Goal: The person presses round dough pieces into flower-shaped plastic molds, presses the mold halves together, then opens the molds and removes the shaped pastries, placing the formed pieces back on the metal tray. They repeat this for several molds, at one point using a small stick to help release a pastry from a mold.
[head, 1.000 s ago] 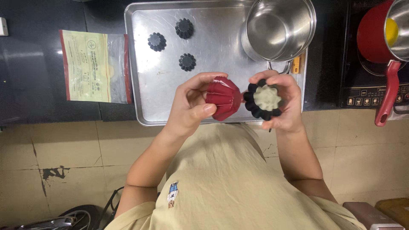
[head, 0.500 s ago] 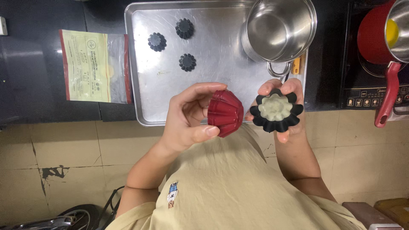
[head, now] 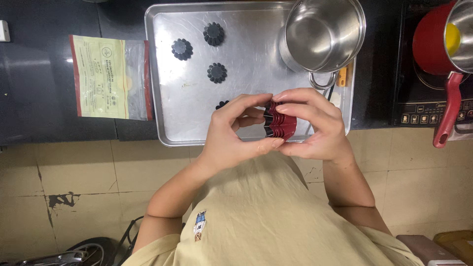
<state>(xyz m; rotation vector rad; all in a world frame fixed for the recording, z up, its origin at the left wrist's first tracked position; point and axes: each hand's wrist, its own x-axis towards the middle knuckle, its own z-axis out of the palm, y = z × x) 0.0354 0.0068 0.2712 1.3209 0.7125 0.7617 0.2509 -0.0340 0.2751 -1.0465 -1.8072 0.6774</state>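
Observation:
My left hand and my right hand meet in front of me, both gripping a red fluted mould pressed against a black fluted mould. The pair is held on its side over the near edge of a steel baking tray. Three small black fluted moulds lie on the tray's left part, and a further one peeks out behind my left fingers. What the pressed moulds hold is hidden.
A steel pot stands on the tray's far right corner. A yellow-green packet lies on the dark counter to the left. A red saucepan sits on an induction hob at the right.
The black mould with pale dough, held apart in my right hand, has been brought against the red mould. Both hands have closed together around the pair.

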